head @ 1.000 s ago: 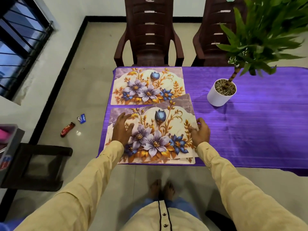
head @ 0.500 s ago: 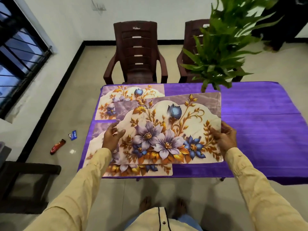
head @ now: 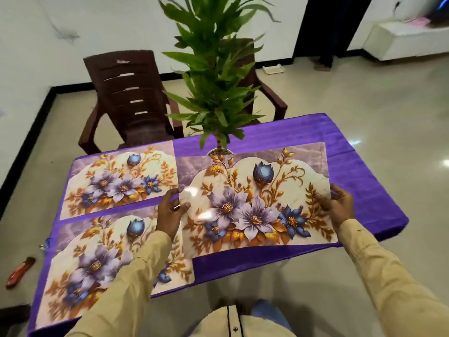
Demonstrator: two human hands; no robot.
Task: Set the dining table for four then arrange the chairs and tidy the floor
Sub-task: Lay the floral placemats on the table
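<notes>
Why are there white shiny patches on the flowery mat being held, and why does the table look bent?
Head view: the patches are glare on the glossy held placemat, near the left hand; head view again: the wide-angle lens bows the table edges.

Left half of table (head: 359, 171) is taken: far mat (head: 121, 181) and near mat (head: 97, 259) lie flat, with a thin cloth strip between them. Held mat (head: 255, 198), pinched at its short edges by left hand (head: 170, 212) and right hand (head: 340, 205), spans most of the right half. Bare cloth shows along the far edge, the right end and a near strip. Plant (head: 213, 76) stands mid-table just behind held mat (pot nearly hidden), its tall leaves blocking a straight reach across the centre. Left chair (head: 126, 93) and right chair (head: 269, 98) close off the far side. Floor (head: 364, 98) right of table is open. Red wrapper (head: 20, 272) lies on the floor to the left.
</notes>
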